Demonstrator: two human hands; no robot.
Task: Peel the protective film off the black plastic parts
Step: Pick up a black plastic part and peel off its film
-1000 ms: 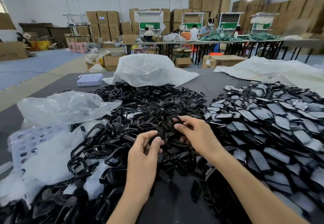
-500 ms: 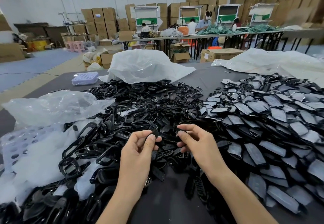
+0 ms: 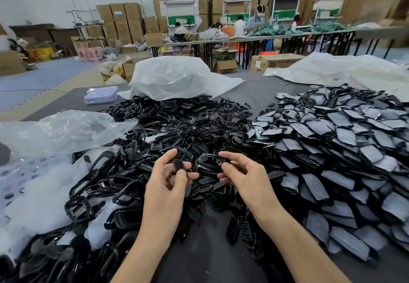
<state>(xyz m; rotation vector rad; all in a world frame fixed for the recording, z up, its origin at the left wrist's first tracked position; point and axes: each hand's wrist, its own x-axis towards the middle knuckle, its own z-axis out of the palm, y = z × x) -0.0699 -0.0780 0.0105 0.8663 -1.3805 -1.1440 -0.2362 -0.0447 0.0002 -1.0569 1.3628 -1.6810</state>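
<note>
**Figure. Peeling step, head view.** The left grip (image 3: 168, 186) pinches a small black part (image 3: 178, 164) between thumb and fingertips. The right grip (image 3: 244, 178) pinches a second piece (image 3: 222, 161), from which a glossy loop (image 3: 202, 159) curves left toward the part. It cannot be told whether this loop is film or a frame. Both pieces are held just above the near side of the centre pile (image 3: 177, 125) of bare black frames. The right pile (image 3: 332, 141) carries a grey sheen, probably film not yet removed. Clear bags (image 3: 174, 78) lie far and left, and a lilac tray (image 3: 100, 94) sits on the desk (image 3: 210, 256) at far left.

**Technique (judgement).** The film likely lifts best from a corner. One grip should clamp the part by its edges, leaving the face free. The other should pull the freed tab low and steadily along the part's length, since a sharp upward tug may tear the film and leave a remnant. A thin, glossy part could slip or flex, so the pinch should be firm and kept short. Peeled parts and film should go to separate places.
</note>
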